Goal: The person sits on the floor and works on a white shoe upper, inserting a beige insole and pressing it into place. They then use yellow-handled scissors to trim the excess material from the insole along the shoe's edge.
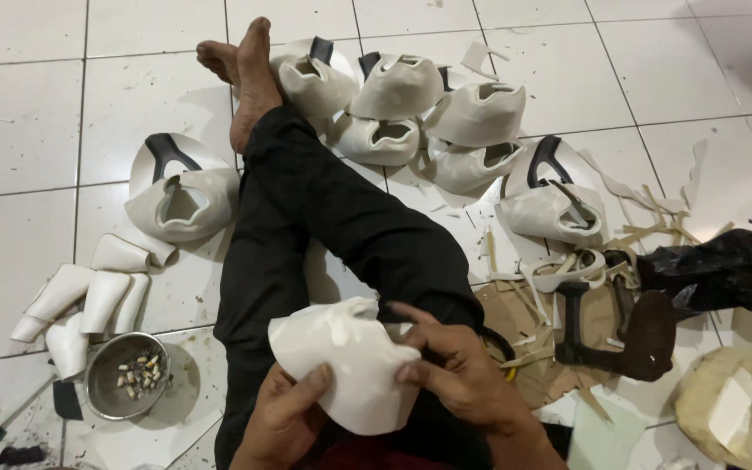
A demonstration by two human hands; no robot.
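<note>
I sit on a white tiled floor with my legs in black trousers [324, 218] stretched out and crossed, feet bare. Both hands hold one cream-white shoe upper [350, 361] over my lap. My left hand [285, 418] grips its lower left edge with the thumb on top. My right hand [450, 365] pinches its right side, fingers curled round the back of the piece.
Several finished cream uppers [411, 104] lie heaped past my knees, one more [180, 200] to the left. White heel pieces [89, 305] and a metal bowl of small bits [128, 376] sit left. Scraps, a dark tool [628, 335] and a black bag [715, 270] lie right.
</note>
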